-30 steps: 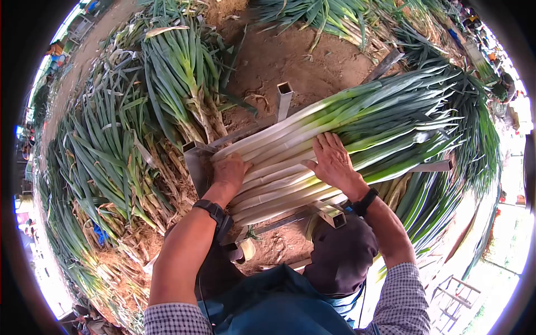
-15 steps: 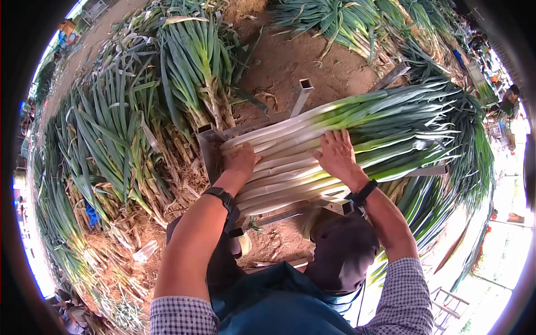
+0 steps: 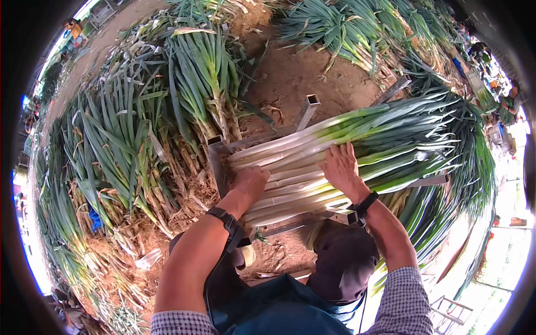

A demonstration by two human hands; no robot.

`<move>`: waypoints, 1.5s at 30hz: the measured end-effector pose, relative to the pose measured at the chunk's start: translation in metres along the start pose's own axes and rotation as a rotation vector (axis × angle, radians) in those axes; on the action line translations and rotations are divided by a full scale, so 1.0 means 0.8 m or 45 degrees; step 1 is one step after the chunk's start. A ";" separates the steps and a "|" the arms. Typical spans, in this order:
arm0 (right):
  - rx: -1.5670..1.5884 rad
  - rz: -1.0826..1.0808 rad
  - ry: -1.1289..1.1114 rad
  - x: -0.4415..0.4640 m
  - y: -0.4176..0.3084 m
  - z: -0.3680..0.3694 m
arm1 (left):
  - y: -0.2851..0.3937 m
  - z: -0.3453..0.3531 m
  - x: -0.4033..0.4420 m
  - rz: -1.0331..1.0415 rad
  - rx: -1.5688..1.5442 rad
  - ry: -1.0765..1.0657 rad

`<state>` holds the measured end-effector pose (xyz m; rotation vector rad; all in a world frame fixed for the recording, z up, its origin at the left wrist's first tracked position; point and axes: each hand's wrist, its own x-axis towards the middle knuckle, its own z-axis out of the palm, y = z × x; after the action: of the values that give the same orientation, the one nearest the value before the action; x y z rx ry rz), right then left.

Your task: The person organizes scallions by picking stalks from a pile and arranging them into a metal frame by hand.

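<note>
A thick layer of long green onions (image 3: 301, 162) lies across a metal frame (image 3: 218, 162), white stems to the left and dark green leaves to the right. My left hand (image 3: 250, 185) is on the white stems near their root ends, its fingers curled over them; the fingertips are partly hidden. Farther right, where white turns to green, my right hand (image 3: 341, 171) rests palm down on the stalks with its fingers stretched out and a little apart.
Upright metal posts (image 3: 307, 111) rise from the frame's far side. Untrimmed green onions (image 3: 123, 139) are heaped at the left, and another pile (image 3: 335, 33) lies at the back. A metal rack (image 3: 449, 312) stands at the lower right.
My left hand has moved right and slightly nearer along the stems, away from the frame's end plate, its fingers more curled. My right hand has shifted slightly nearer my body.
</note>
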<state>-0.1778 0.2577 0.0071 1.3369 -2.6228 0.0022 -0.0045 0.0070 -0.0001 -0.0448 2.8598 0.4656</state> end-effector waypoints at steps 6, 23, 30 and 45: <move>0.130 0.110 -0.081 0.007 0.005 0.002 | 0.006 0.002 0.001 0.081 0.037 -0.124; 0.090 0.011 -0.548 0.036 0.022 -0.023 | 0.004 0.013 -0.002 -0.156 -0.337 -0.052; 0.134 -0.075 -0.710 0.054 0.030 -0.018 | 0.002 0.000 -0.003 -0.073 -0.336 -0.094; 0.318 -0.013 -0.809 0.066 0.038 -0.013 | -0.005 0.027 0.002 0.001 -0.189 0.079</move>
<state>-0.2304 0.2344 0.0292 1.6519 -3.2225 -0.1196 -0.0005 0.0103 -0.0215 -0.0857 2.8798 0.6876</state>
